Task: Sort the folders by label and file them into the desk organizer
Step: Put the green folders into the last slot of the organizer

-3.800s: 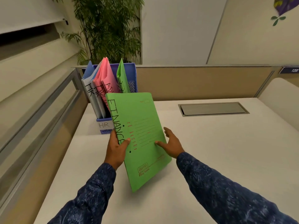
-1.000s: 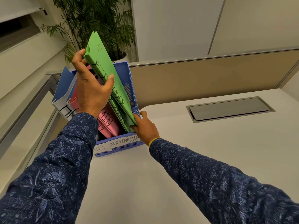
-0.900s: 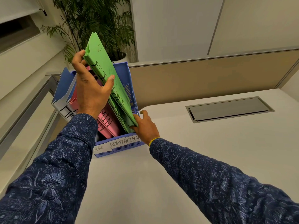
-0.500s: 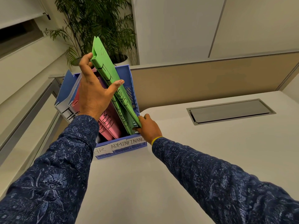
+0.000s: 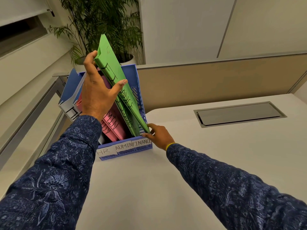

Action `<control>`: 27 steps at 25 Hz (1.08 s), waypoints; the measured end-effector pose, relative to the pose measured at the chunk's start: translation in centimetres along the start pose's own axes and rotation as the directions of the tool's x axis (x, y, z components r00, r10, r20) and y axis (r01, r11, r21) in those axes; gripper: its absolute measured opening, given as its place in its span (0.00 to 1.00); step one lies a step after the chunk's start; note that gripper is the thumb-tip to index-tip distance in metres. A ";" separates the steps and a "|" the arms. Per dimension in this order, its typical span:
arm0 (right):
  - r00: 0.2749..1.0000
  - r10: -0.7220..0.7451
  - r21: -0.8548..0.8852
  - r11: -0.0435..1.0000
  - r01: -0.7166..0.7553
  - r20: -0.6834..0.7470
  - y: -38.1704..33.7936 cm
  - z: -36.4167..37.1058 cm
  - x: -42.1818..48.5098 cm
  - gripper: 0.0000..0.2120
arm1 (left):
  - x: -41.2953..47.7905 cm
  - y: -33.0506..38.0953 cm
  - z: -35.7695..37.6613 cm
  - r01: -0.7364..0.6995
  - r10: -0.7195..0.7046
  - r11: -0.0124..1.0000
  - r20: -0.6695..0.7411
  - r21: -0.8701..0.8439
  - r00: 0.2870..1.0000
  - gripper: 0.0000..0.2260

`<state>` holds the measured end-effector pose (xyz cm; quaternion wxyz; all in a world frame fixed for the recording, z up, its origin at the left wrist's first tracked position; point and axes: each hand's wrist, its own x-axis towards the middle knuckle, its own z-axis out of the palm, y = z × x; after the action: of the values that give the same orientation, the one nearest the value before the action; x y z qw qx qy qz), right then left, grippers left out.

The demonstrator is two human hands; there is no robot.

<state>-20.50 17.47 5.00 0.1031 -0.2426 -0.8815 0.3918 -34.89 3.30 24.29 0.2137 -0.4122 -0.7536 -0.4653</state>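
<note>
While left hand (image 5: 98, 95) grips the tilted green folder (image 5: 128, 98), right hand (image 5: 159, 136) pinching its corner, it may jam against the organizer (image 5: 131, 70).

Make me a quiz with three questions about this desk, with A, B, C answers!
1. Which slot holds the green folder's bottom end? A HR slot B ADMIN slot C FINANCE slot
2. What colour is the organizer? A red B blue C yellow
3. What is the left hand doing? A gripping the folder's top B lying flat C holding a pen
1 C: it ends in the rightmost slot, marked FINANCE.
2 B: its walls are blue.
3 A: thumb and fingers wrap the folder's upper edge.
</note>
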 end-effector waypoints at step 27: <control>0.998 0.012 -0.394 0.919 -0.037 -0.066 -2.1 0.2 1.1 0.29 | -0.8 0.6 0.9 -0.018 0.006 0.978 0.058 0.206 0.998 0.38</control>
<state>-22.26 16.75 6.39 0.0745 -0.2815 -0.9356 0.1997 -33.95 3.89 23.63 0.2365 -0.4056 -0.8011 -0.3711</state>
